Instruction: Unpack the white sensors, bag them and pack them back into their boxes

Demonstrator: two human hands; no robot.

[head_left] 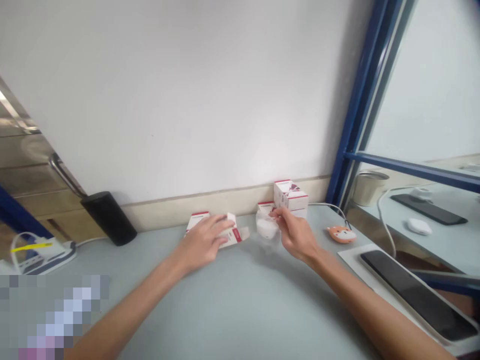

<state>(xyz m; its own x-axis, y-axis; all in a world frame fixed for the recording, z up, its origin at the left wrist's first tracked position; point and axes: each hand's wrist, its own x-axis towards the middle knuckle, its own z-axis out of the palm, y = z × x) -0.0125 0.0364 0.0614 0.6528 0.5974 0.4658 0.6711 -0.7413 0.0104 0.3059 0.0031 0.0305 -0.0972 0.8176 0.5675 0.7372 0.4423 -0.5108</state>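
A white and red carton (233, 236) lies on the grey table with a flap standing out at its right end. My left hand (200, 243) rests over this carton, fingers stretched and spread, covering much of it. Closed in a pinch, my right hand (298, 234) grips the top of a clear plastic bag (270, 243). Inside the bag is a rounded white object (266, 229), whose exact kind I cannot make out. Right behind the bag stand white and red boxes (290, 197) against the wall.
A black cylinder (109, 218) with a metal arm leans at the left, near a power strip (56, 255). To the right are an orange animal-faced case (341, 234) on a cord and a dark phone-like slab (416, 292). A blue frame (354, 110) borders the right side.
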